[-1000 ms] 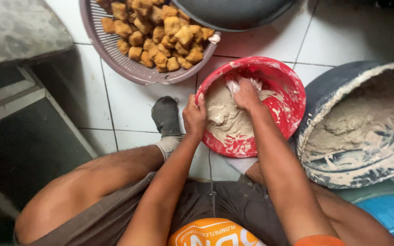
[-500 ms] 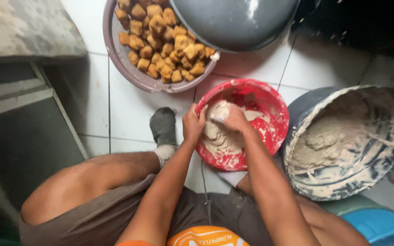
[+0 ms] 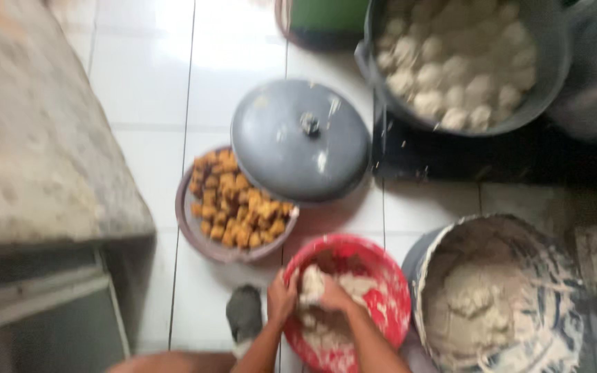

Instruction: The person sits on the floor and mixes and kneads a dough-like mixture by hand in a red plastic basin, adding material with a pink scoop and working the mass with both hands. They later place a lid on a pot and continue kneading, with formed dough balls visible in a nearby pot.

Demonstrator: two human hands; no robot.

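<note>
Low in the frame, over the red bowl (image 3: 374, 276): left hand (image 3: 281, 302) curled on the near rim, right hand (image 3: 332, 295) cupped around a pale lump of dough (image 3: 312, 283). Crowded by a dough-smeared bucket (image 3: 519, 242) just right, basket of fried pieces (image 3: 233, 207) beyond. Dough wet, sticky, blurred.

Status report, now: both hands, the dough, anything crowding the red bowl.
Left hand and right hand grip a dough lump in the red bowl. Paste basin touches its right rim; basket of fried pieces close behind-left.
</note>
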